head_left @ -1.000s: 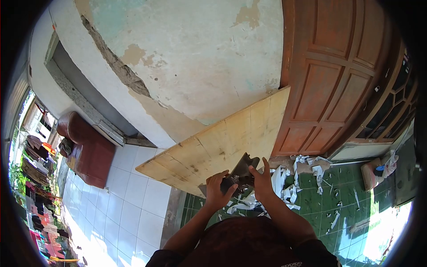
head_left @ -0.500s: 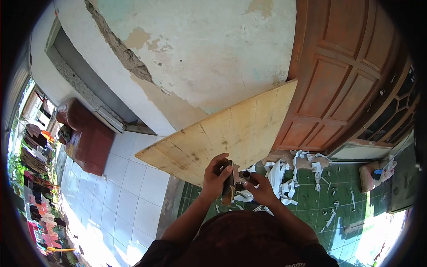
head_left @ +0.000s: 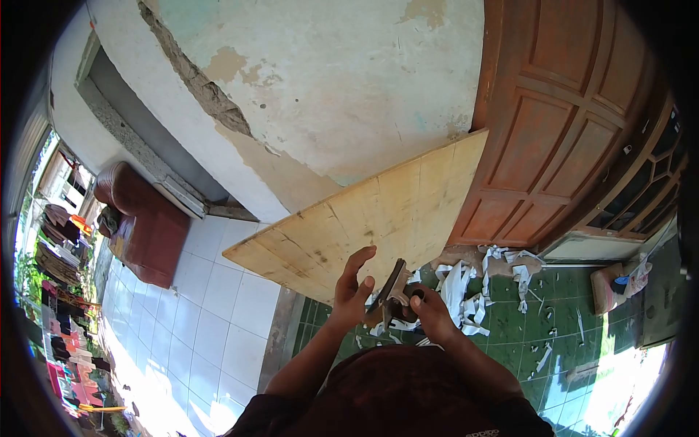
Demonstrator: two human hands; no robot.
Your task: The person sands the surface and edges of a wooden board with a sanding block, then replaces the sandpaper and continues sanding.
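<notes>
A small hand tool [head_left: 392, 290], with a dark narrow edge and a metallic body, is held over the near edge of the wooden board. My right hand [head_left: 428, 309] is wrapped round its right side. My left hand [head_left: 354, 291] stands just left of the tool, its fingers and thumb spread with nothing between them. Beyond both hands, the large pale wooden board [head_left: 364, 218] slants across the view against the wall. The tool's lower part is partly hidden and too small to make out.
White torn strips [head_left: 455, 291] litter the green tiled floor [head_left: 506, 357] at the right. A brown panelled door [head_left: 539, 138] stands behind. On the white tiles [head_left: 211, 320] at the left is a red-brown armchair [head_left: 149, 233]. Clothes [head_left: 69, 320] hang at the far left.
My left hand has let go of the tool and opened. The tool has tilted to the right and now rests in my right hand.
</notes>
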